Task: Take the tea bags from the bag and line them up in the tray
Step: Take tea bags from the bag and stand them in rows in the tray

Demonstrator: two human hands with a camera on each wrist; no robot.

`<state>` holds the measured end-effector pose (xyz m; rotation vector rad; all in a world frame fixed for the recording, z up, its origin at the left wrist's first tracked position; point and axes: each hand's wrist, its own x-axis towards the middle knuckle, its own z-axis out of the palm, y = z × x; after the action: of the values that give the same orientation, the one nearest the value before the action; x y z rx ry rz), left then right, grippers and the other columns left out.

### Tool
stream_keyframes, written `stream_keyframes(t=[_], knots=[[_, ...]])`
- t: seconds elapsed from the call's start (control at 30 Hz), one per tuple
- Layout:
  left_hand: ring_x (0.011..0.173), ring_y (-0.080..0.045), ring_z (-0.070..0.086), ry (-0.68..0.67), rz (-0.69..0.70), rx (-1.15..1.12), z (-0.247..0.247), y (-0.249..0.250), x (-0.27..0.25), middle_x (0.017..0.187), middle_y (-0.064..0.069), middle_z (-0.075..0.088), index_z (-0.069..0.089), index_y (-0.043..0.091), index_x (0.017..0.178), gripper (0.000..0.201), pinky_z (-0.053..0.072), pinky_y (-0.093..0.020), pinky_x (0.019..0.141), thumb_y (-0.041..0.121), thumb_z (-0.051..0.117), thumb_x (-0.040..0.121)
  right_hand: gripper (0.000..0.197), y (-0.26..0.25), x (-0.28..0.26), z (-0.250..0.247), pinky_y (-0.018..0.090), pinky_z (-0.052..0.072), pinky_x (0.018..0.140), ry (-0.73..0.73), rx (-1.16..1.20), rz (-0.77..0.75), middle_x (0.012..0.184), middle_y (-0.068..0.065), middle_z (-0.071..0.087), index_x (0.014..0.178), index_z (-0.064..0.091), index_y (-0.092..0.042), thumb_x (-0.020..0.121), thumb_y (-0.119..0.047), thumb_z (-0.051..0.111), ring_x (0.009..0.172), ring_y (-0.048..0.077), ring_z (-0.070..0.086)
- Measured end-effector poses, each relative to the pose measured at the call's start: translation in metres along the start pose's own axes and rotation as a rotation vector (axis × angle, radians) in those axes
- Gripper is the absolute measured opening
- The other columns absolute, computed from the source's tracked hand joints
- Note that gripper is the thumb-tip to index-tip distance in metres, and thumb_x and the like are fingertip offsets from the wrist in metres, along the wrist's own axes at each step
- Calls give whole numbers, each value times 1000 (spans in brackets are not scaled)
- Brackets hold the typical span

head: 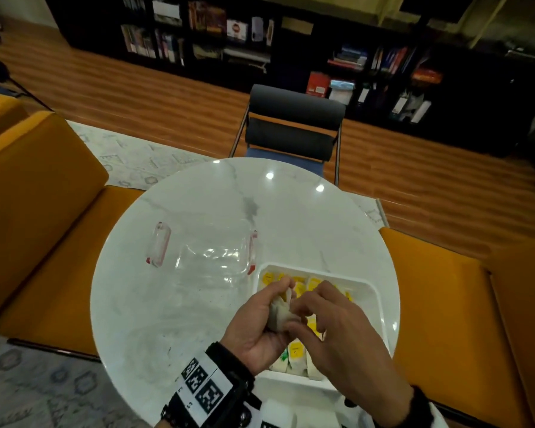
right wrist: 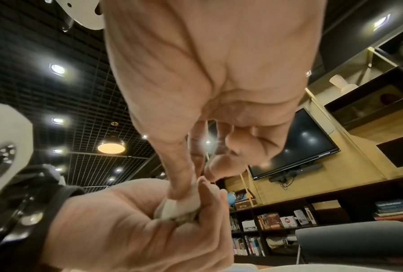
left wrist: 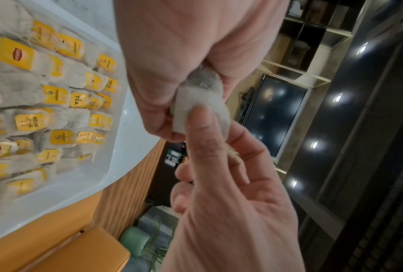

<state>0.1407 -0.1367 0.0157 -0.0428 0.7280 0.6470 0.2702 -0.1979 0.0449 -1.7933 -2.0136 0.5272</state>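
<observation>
Over the white tray (head: 372, 290) at the near right of a round marble table (head: 173, 304), left hand (head: 254, 322) curled around a bunched pale tea bag (head: 279, 313), right hand (head: 337, 332) pinching the same tea bag (left wrist: 201, 108) between thumb and fingertips (left wrist: 199, 119). In the tray (left wrist: 83, 182), rows of yellow-tagged tea bags (left wrist: 56, 97) lying side by side. To the left, just beside the tray, a clear plastic bag (head: 212, 257) with red-trimmed ends, flat on the table. Beyond the far edge, a dark chair (head: 294, 125); orange seats (head: 44, 193) on both sides
</observation>
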Motion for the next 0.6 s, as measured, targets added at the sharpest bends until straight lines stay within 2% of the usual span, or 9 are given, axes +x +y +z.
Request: stream_keyframes(t=[0.07,0.13,0.2,0.23,0.27,0.3,0.4,0.47,0.6], knots=[[53,-19,59,4,12,-16,1,-2,-3,70,-8,56,61,7,86,11,45,-21,37,14,69,84,15,-2,-1,-5,11,39,63,-13,106,-32,82,-24,49,84,57,-33,84,-34,73,73,0,50],[55,-23,66,-4,11,-8,-4,-2,-2,70,-11,62,62,5,89,14,57,-29,50,15,69,83,18,-4,1,-12,10,39,62,-42,259,-8,77,-22,57,79,60,-30,83,-26,77,69,4,54],[80,-31,72,-19,9,49,-11,-2,1,90,-20,69,66,2,100,26,61,-36,70,19,73,82,18,-4,3,-18,16,44,60,-70,389,30,76,-14,63,80,61,-28,84,-20,77,69,10,59],[94,-33,69,-12,24,104,-14,-2,4,102,-22,68,67,2,108,35,60,-36,74,21,75,80,18,-3,4,-21,23,48,60,-77,445,50,76,-9,65,81,62,-28,84,-17,76,68,13,60],[98,-31,66,6,56,166,-16,-2,6,106,-21,67,67,4,113,41,60,-34,72,24,76,78,18,-2,5,-25,30,51,61,-79,500,70,76,-4,66,85,62,-28,86,-14,74,67,14,61],[91,-27,65,23,103,218,-17,0,8,102,-17,67,66,4,115,44,58,-31,66,25,75,76,19,-2,5,-29,33,52,62,-75,550,89,74,-1,66,90,63,-29,87,-12,72,66,18,61],[54,-10,50,33,282,282,-18,10,10,81,-6,59,65,1,121,45,39,-18,43,22,68,81,25,2,4,-40,25,49,58,-28,644,153,67,2,63,104,63,-31,95,-8,62,60,18,61],[48,-8,40,2,368,325,-18,19,7,76,-5,55,71,5,111,31,30,-17,38,17,65,83,23,7,3,-43,18,44,55,20,651,211,65,2,64,104,66,-28,98,-8,57,59,16,61],[50,-10,28,-98,409,476,-2,23,-9,67,-1,46,78,9,99,21,21,-18,38,18,65,86,28,16,0,-41,22,43,53,97,664,322,65,5,67,91,75,-25,98,-5,56,58,10,59]])
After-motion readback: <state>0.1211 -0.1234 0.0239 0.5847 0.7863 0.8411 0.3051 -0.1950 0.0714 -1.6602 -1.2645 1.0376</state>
